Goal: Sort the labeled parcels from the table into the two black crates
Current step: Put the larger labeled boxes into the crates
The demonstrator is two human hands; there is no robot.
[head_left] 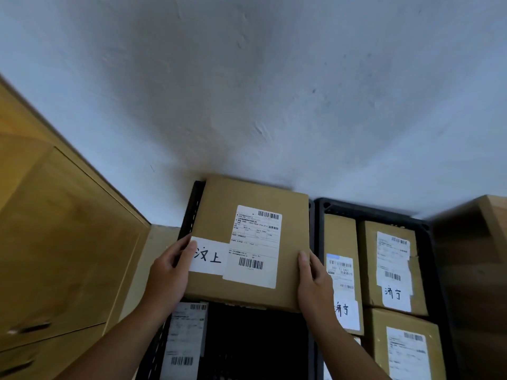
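At the bottom of the frame two forearms reach up. The left hand (170, 270) grips the left edge of a cardboard parcel (219, 209), thumb on its handwritten white label (211, 259). The right hand (312, 281) clamps the right edge. The hands are apart, with the parcel held between them over the left black crate (192, 209), at centre frame. A labelled parcel (186, 338) lies inside that crate at lower left. The right black crate (370, 209) sits just beside it, holding several labelled boxes (389, 267). A wooden cabinet (63, 242) fills the left. A pale wall (274, 91) rises behind.

Head-worn view, steeply downward, close over crates (384, 212)
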